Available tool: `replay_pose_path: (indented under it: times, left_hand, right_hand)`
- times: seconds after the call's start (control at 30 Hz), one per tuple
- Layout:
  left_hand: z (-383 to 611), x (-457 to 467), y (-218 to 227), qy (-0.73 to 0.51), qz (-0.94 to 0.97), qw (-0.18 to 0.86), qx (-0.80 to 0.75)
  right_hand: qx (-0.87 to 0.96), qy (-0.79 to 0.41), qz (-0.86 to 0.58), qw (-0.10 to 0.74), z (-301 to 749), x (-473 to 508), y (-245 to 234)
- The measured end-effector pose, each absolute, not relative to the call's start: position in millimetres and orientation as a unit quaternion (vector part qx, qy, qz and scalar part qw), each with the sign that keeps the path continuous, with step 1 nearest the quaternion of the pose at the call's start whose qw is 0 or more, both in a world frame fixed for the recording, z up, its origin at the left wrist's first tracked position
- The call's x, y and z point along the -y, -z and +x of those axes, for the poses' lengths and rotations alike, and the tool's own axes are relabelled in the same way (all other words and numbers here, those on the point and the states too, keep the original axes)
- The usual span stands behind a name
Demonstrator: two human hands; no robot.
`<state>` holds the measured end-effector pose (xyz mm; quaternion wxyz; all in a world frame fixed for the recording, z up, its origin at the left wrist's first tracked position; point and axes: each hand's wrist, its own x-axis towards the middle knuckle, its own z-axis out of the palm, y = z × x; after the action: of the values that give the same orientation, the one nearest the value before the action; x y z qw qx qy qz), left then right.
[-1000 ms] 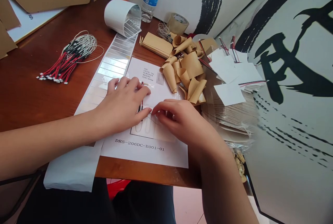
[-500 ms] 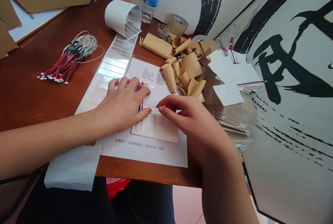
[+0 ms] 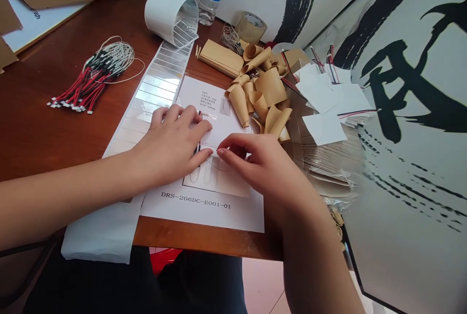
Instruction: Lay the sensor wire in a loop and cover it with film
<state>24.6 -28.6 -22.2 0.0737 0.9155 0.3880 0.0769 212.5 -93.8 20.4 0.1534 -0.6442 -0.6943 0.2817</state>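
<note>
Brown desk (image 3: 62, 139), printed sheet (image 3: 204, 217) near its front edge. Toward its right edge, white cards (image 3: 324, 128) with protruding wires (image 3: 359, 112) seem done; toward its left, a bundle (image 3: 97, 73) seems unworked. Left hand (image 3: 177, 140) spreads on the sheet; right hand (image 3: 257, 161) has fingers nearly pinched, grip unclear. Between left thumb and forefinger, one wire (image 3: 197, 148) seems half-done.

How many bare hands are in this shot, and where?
2: the left hand is over the printed sheet; the right hand is at its right side, fingertips near the left thumb.
</note>
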Motion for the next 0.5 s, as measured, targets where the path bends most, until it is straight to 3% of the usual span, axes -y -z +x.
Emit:
replay_pose_path:
  times: [0.17,0.5]
  left_hand:
    - [24.2,28.8,24.9,-0.079,0.918,0.071,-0.382]
    - [23.5,28.0,24.6,-0.077,0.921,0.063,-0.378]
  right_hand:
    - [0.707,-0.270,-0.645,0.102,209.4,93.3,-14.3]
    - [0.689,-0.302,-0.651,0.095,209.1,93.9,-13.6]
